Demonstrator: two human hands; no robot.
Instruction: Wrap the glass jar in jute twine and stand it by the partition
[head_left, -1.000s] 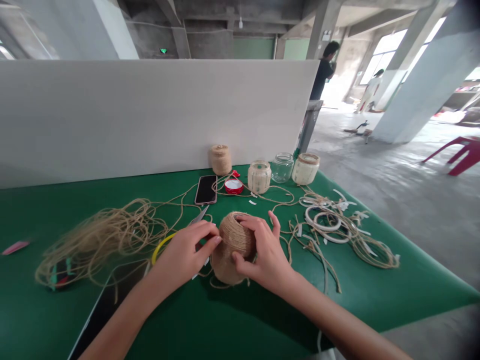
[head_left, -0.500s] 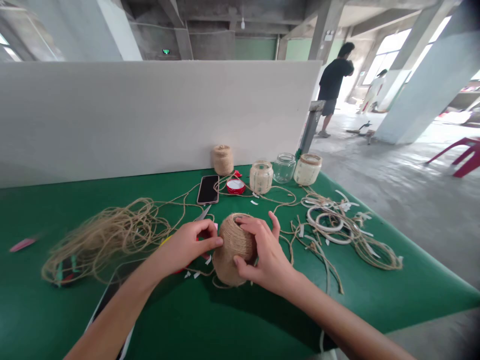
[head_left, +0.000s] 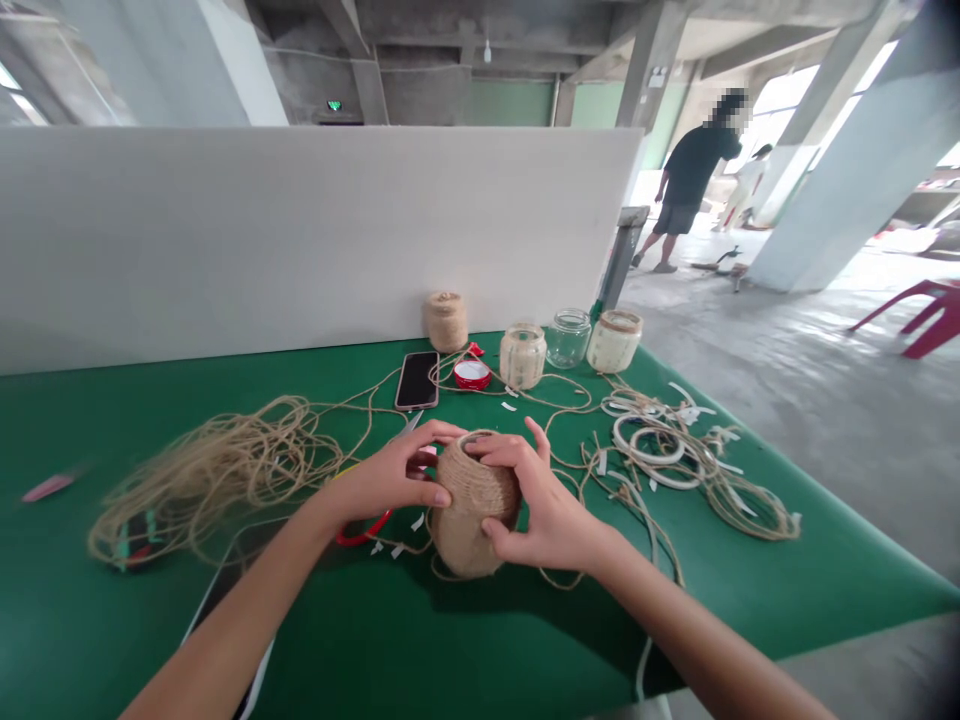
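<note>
Between my hands is a jar [head_left: 472, 545] wound with jute twine around its upper part; the lower part looks smooth and tan. It leans slightly, its open rim upward. My right hand [head_left: 536, 505] grips it from the right, fingers over the rim and thumb on the front. My left hand [head_left: 394, 475] closes on its left side, thumb at the front and fingers at the upper edge. Scissors with a red and yellow handle [head_left: 364, 537] lie partly hidden under my left hand. A strand of twine [head_left: 412, 548] runs to the jar's base.
Loose twine [head_left: 225, 465] is heaped at left. A phone [head_left: 417, 381], a red tape roll [head_left: 472, 375], a twine-covered jar [head_left: 447, 322], a clear glass jar [head_left: 568, 340] and two pale jars stand behind. Rings and cord scraps [head_left: 660, 440] lie right. A person [head_left: 690, 180] is beyond the table.
My left fingers have moved up and right to the jar's upper edge. The jar has turned slightly, with my right hand still on it. The person in the background has shifted right.
</note>
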